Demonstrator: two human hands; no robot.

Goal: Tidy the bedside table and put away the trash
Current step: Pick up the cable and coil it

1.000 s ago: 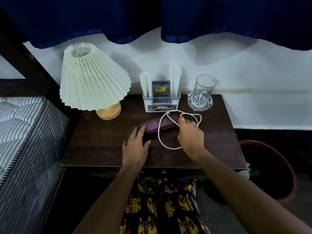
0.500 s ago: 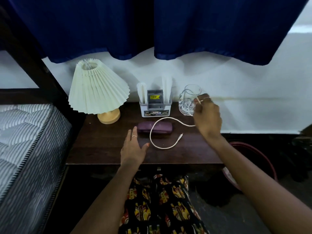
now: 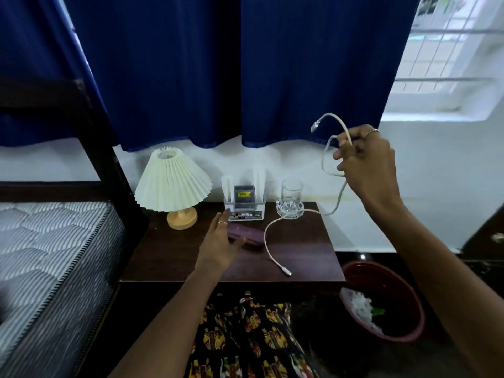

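Lifting a thin white charging cable point(image 3: 333, 148) off the dark wooden bedside table point(image 3: 300, 241).
Right hand point(image 3: 365, 165), raised high, pinches it; left hand point(image 3: 218, 242) rests flat, fingers spread, touching the purple case point(image 3: 249, 236).

We see a bedside table point(image 3: 191, 263) with a bed point(image 3: 49, 257) to its left and a bin point(image 3: 387, 298) on the floor to its right. Along the back of the table stand a lamp point(image 3: 174, 186) at left, a holder point(image 3: 245, 207) in the middle and a glass point(image 3: 291, 199) at right. In front of the holder lies a case point(image 3: 252, 236) under our left hand point(image 3: 221, 245), and a cable point(image 3: 268, 241) runs from the table's front up to our right hand point(image 3: 365, 165), raised above the table's right edge.
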